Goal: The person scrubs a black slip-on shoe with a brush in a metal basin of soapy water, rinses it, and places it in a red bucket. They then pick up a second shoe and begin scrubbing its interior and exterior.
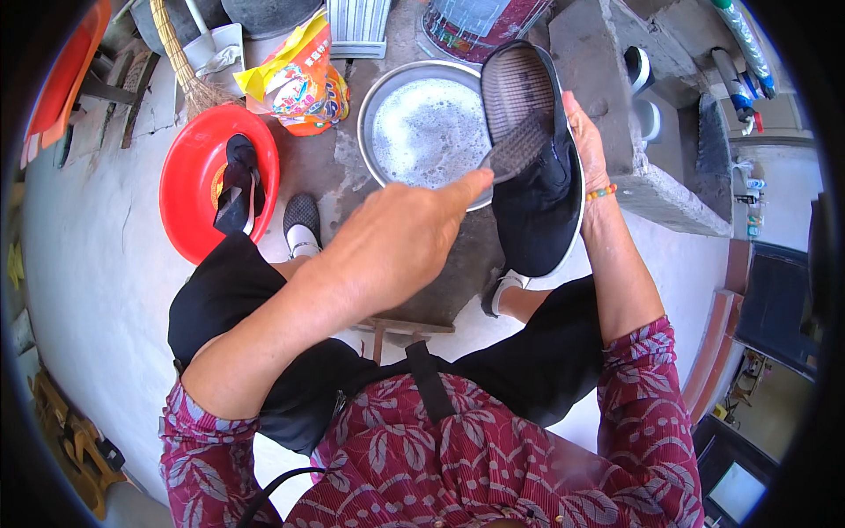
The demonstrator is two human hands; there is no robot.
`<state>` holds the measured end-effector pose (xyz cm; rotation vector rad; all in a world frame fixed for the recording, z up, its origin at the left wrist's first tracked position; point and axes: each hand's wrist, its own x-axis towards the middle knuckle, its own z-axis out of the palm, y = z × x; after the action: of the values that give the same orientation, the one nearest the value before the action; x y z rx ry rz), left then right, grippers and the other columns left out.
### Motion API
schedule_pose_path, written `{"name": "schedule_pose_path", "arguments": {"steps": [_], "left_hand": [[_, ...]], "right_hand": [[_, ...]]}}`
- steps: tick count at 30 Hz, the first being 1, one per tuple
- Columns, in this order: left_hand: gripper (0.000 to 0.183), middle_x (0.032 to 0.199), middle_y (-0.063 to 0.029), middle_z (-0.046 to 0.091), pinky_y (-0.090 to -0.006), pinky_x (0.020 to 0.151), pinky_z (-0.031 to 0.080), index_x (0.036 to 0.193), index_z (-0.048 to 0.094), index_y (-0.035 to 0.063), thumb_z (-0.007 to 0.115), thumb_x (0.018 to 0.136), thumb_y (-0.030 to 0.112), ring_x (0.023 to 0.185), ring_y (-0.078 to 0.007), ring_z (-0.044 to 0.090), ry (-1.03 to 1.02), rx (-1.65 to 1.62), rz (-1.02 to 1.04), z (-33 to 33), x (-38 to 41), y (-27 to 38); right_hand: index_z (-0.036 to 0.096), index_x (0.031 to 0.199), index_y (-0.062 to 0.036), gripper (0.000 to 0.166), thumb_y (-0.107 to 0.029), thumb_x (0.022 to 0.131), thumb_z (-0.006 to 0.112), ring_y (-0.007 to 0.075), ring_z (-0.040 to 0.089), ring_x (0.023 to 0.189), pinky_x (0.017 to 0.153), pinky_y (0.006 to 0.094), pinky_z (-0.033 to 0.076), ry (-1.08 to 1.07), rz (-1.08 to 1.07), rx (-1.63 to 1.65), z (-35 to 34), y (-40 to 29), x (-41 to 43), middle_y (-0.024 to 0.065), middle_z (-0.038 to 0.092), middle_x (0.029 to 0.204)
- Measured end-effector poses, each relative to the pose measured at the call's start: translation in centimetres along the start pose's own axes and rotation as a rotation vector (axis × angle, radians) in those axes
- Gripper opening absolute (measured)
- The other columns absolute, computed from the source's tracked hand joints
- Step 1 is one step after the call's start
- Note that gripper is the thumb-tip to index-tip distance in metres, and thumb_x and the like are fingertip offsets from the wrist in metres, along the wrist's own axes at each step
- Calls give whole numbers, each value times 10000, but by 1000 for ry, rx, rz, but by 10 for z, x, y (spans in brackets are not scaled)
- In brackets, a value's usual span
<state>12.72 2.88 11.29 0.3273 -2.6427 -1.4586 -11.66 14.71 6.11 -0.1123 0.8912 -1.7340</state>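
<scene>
A black cloth shoe (pixel 533 224) with a pale sole edge is held up by my left hand (pixel 585 142), which grips it from its right side. My right hand (pixel 412 228) is closed around a brush, mostly hidden in the fist; its dark bristle head (pixel 518 148) rests at the shoe's opening. Directly left of the shoe, a round metal basin (pixel 367 155) holds foamy water (pixel 429 132). Farther left, a red plastic basin (pixel 177 191) contains another black shoe (pixel 241 178), partly folded in appearance.
A colourful detergent bag (pixel 300 99) stands behind the basins, near a straw broom (pixel 175 53) and a dustpan (pixel 210 49). A large paint-stained bucket (pixel 462 33) is at the back. Concrete blocks (pixel 594 86) rise at the right, with white-soled shoes (pixel 647 120) inside.
</scene>
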Motion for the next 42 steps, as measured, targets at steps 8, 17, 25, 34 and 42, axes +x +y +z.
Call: {"name": "schedule_pose_path", "arguments": {"steps": [8,17,25,34,42], "left_hand": [[393,829,-320,560,-440,631,468,1278,526,26,498,886,18,739,-460,570,241,90,-17,5,25,-12],[399,742,-282,565,-493,611,435,1277,541,62,527,879,37,672,-447,560,65,174,-74,-4,11,2],[395,745,-295,519,-418,591,456,1282,542,77,515,891,24,584,-420,508,76,175,-95,-6,4,5],[358,682,-268,580,-508,580,457,1234,569,45,517,880,51,625,-441,581,258,361,-24,-12,34,-13],[401,842,-324,546,-396,687,475,1300,520,56,509,901,29,753,-411,624,-7,28,-68,6,7,11]], "right_hand": [[557,1191,-12,437,-379,968,475,254,654,969,865,411,546,43,-122,-133,25,20,-7,153,639,1122],[572,1145,-5,373,-324,984,465,252,661,936,857,401,550,27,1,67,7,6,-4,140,655,1070],[547,1164,13,326,-251,982,490,231,683,879,794,350,583,-95,-32,120,7,8,-7,128,661,1072],[593,1132,22,378,-293,981,450,259,698,830,747,381,593,64,98,188,25,12,-5,175,680,1016],[568,1144,2,335,-269,980,459,219,683,875,803,363,580,-19,-10,81,12,-3,-10,148,670,1021]]}}
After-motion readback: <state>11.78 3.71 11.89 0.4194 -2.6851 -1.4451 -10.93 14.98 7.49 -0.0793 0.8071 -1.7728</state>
